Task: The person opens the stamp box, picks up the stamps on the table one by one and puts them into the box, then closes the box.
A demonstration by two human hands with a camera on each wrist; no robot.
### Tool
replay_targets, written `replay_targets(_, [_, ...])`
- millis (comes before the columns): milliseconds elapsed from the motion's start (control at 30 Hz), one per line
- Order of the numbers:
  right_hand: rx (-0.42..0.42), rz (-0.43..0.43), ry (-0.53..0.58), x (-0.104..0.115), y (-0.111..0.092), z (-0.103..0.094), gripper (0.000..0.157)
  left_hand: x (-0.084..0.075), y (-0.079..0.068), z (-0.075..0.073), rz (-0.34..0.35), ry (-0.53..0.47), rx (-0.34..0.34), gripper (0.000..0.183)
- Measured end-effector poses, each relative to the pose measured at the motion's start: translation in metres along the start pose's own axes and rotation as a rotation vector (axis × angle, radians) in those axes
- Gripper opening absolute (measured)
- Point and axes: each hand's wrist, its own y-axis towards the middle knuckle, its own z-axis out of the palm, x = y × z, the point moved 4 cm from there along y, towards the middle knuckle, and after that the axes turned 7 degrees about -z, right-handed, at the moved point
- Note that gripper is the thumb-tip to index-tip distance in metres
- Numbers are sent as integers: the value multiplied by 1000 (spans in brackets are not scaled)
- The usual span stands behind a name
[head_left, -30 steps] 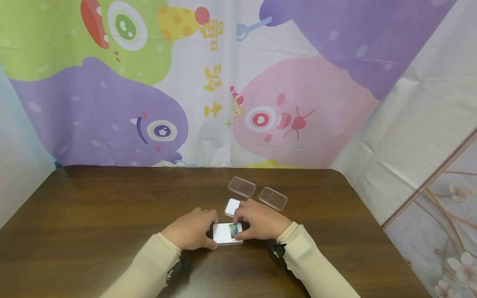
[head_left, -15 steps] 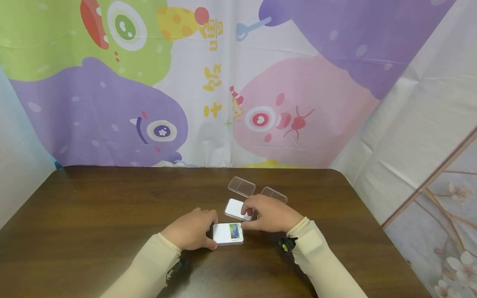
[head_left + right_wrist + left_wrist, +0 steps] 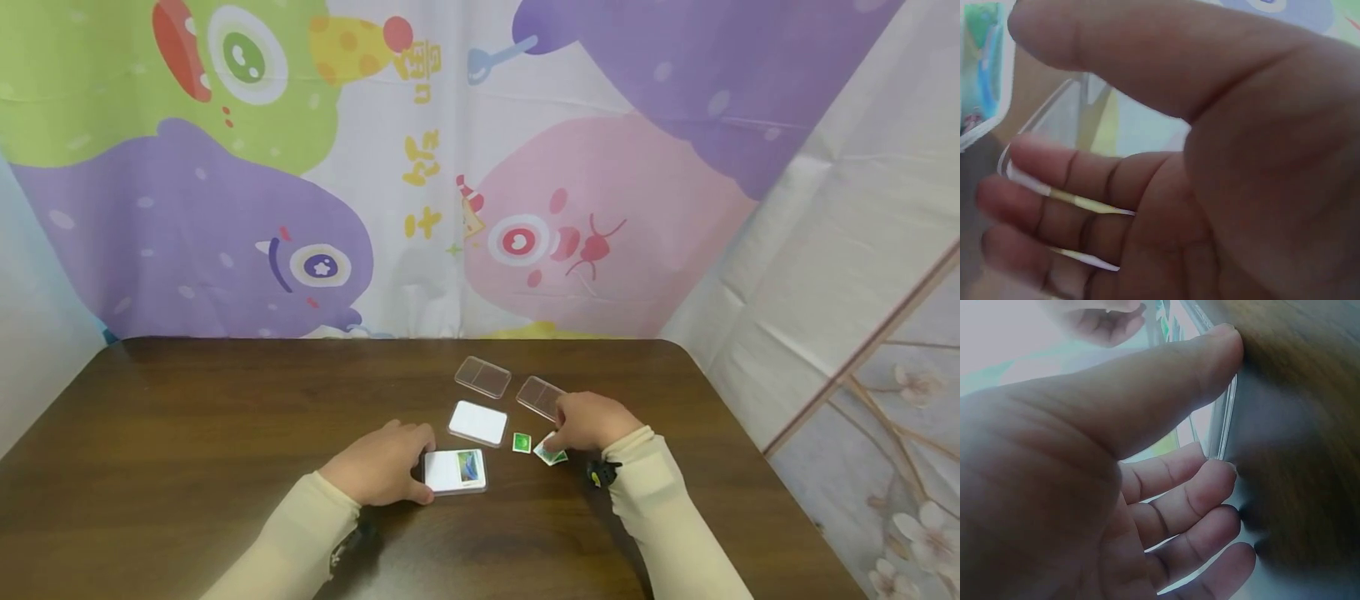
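My left hand (image 3: 384, 463) grips the left end of a clear plastic case (image 3: 446, 472), thumb at its near edge and fingers at its far edge. A white card with a small blue-green picture (image 3: 470, 467) lies in it. In the left wrist view, thumb and fingers span the edge of the case (image 3: 1227, 419). My right hand (image 3: 592, 421) is low over the table with its fingertips right at some small stamp-like squares (image 3: 550, 450). The right wrist view shows its thumb and fingers spread apart. A green stamp-like square (image 3: 521, 442) lies just to their left.
Behind the gripped case sits another case with a blank white card (image 3: 479, 423). Two clear lids (image 3: 483, 377) lie farther back, the right one (image 3: 537, 395) partly behind my right hand. A cartoon curtain (image 3: 420, 275) hangs beyond the brown table (image 3: 225, 400).
My right hand has moved from the gripped case over the white-card case to the right. Small green squares now lie on the table there. The left hand keeps its grip.
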Motion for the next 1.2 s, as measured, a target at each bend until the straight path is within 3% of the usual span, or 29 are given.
replay_targets(133, [32, 77, -31, -2, 2, 7, 36, 0, 0, 0, -1, 0, -2, 43])
replay_targets(267, [33, 90, -51, -3, 3, 9, 35, 0, 0, 1, 5, -3, -6, 43])
replay_targets(733, [30, 83, -78, -2, 7, 12, 33, 0, -1, 1, 10, -3, -8, 44])
replay_targets(1200, [-21, 51, -13, -3, 7, 11, 33, 1, -1, 1, 13, 1, -5, 44])
